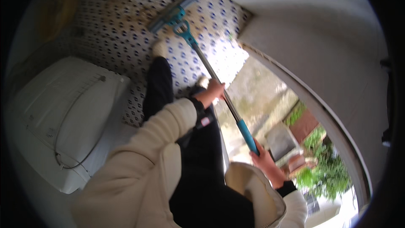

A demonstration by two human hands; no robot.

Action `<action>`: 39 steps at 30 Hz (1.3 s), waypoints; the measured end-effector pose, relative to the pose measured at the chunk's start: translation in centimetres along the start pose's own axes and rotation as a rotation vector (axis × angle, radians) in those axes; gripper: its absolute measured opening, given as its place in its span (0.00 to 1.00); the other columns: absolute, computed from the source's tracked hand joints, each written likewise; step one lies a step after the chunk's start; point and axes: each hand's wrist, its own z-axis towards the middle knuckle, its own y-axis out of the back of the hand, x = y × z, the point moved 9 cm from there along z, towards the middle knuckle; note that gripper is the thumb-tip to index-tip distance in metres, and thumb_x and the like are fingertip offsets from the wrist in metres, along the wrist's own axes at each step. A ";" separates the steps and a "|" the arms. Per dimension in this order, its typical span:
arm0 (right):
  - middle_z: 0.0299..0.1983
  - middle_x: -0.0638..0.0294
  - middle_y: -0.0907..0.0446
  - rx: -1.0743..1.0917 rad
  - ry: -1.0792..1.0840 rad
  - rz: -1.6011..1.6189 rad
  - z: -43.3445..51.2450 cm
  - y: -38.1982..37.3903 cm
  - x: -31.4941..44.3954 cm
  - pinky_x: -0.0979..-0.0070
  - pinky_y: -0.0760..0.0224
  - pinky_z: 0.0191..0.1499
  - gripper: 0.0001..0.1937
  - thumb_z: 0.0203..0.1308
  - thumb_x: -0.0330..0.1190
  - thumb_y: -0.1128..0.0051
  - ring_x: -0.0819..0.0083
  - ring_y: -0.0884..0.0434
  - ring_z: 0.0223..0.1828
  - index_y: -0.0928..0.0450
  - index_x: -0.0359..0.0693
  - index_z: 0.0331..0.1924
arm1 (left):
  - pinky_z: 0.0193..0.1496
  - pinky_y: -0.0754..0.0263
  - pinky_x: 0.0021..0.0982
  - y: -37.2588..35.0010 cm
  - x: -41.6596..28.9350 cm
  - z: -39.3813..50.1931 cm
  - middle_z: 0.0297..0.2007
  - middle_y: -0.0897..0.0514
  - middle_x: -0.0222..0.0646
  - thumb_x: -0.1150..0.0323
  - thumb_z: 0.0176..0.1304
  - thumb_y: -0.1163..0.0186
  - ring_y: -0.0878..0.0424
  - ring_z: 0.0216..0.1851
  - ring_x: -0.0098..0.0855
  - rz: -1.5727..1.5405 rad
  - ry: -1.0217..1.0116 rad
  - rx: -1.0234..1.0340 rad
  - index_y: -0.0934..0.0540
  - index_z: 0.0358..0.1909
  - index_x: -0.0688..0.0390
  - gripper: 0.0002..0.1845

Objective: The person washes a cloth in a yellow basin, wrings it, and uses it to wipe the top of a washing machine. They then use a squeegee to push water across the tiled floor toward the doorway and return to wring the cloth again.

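I hold a sponge mop by its long metal pole [205,60]. My left hand [215,89] is wrapped around the middle of the pole. Lower in the picture, my right hand [261,157] grips the end of the teal handle sleeve [247,135]. At the far end, the grey mop head [172,12] with its teal bracket [176,15] rests on the patterned floor [180,60]. Brownish stains [134,14] mark the floor around the head. My feet, in light-coloured footwear [159,49], stand just short of it.
A white appliance, probably a washing machine [47,101], stands at left with a thin cord [68,122] over it. A blurred yellowish round object [57,11] is at upper left. Grey walls [310,47] border the right. An opening beside me shows ground [253,85] and green plants [329,164] outside.
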 end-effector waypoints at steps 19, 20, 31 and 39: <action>0.29 0.44 0.19 0.297 0.126 -0.096 14.6 -12.2 28.7 0.58 0.25 0.38 0.36 0.64 0.44 0.47 0.47 0.17 0.33 0.55 0.61 0.72 | 0.26 0.16 0.49 36.5 -14.8 2.0 0.32 0.22 0.53 0.71 0.61 0.45 0.16 0.29 0.51 -0.241 -0.129 -0.258 0.32 0.43 0.76 0.16; 0.29 0.45 0.19 0.197 0.169 -0.216 15.1 -11.3 28.7 0.58 0.25 0.39 0.35 0.64 0.44 0.48 0.47 0.17 0.34 0.54 0.61 0.72 | 0.28 0.16 0.52 35.8 -14.9 2.2 0.32 0.22 0.53 0.71 0.62 0.46 0.17 0.29 0.52 -0.278 -0.093 -0.227 0.34 0.44 0.76 0.17; 0.36 0.46 0.18 -0.161 0.249 -0.191 7.0 -3.0 6.6 0.58 0.27 0.41 0.28 0.63 0.43 0.47 0.46 0.19 0.39 0.40 0.56 0.67 | 0.36 0.17 0.55 11.0 -4.2 3.3 0.41 0.25 0.53 0.63 0.61 0.41 0.18 0.36 0.54 -0.013 -0.036 -0.070 0.38 0.52 0.68 0.25; 0.35 0.42 0.19 -0.128 -0.162 -0.033 -14.3 -3.6 -13.4 0.59 0.26 0.40 0.31 0.60 0.39 0.43 0.44 0.18 0.38 0.40 0.46 0.67 | 0.29 0.18 0.52 -15.3 11.5 -12.5 0.39 0.23 0.56 0.65 0.65 0.47 0.18 0.27 0.51 -0.099 0.257 0.302 0.53 0.58 0.68 0.31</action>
